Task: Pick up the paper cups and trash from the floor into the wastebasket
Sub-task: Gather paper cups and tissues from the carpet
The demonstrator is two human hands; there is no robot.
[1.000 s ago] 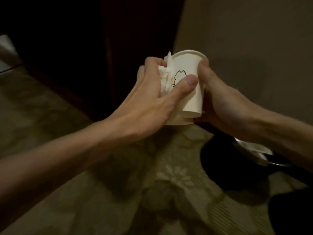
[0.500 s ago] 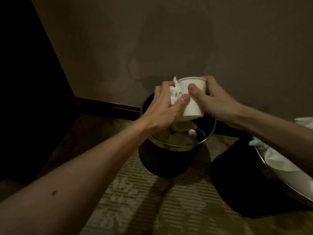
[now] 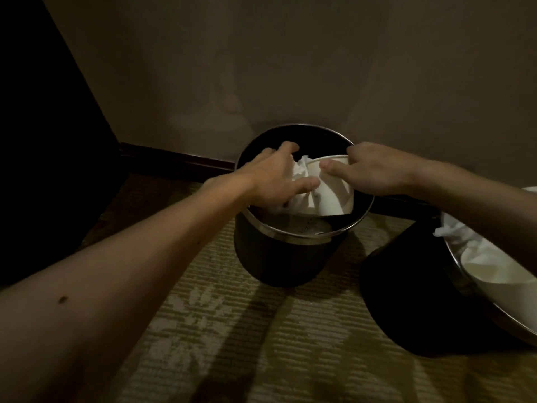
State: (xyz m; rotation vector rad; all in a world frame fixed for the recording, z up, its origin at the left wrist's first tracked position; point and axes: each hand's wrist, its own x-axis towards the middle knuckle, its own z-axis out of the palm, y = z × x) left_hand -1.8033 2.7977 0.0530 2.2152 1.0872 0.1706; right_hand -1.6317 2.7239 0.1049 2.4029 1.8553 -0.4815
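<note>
So at this point the paper cup was right over the mouth of the wastebasket, its bottom already dipped below the metal rim and the whole thing tilted a bit. The right hand had it pinched at the lip, thumb on the near side and the other fingers behind. The left hand was on the left side of the wastebasket's opening, fingers curled round a crumpled tissue that was squashed up against the cup's side, thumb pressed into it.

Handling-wise, my read: both are basically weightless. An empty paper cup is stiff-ish at the rolled lip and floppy in the wall, so the lip or the base ring is where I'd grab it; squeeze the middle and it just dents. Nothing here minds being crushed, it's trash. The tissue is soft and grippy and will bunch however you take it, but it can cling to fingers or snag on the rim, so I'd spread the fingers wide once it's well inside the wastebasket.

Couldn't tell whether a second cup was nested under the first, too dark. Something sat in the bottom of the wastebasket, but I couldn't make it out. Just right of the wastebasket was a second bin, leaning, with white paper in it. Both stood on patterned carpet.
</note>
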